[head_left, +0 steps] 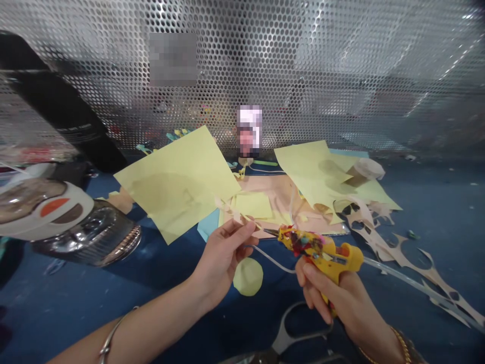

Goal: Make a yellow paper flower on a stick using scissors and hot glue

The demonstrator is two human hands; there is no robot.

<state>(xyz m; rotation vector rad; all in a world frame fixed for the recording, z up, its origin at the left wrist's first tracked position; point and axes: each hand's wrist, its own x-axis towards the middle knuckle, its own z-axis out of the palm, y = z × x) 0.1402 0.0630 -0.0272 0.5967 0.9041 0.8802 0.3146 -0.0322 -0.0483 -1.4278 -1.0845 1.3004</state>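
Honestly, risky setup. Right hand clamped round glue gun, left hand pinching thin paper strip, hands apart but close. Nozzle points near left fingers; if gun's hot, slip could burn skin or smear glue. Cord right of gun, across cut-out paper shapes, could snag them. Scissors below gun, round paper disc left of it.

Hot glue gun yellow, blotched red and dark; paper sheet pale yellow; cut-paper strip beige; work surface dark blue, flecked white; metal screen silver, patterned with staggered round holes.
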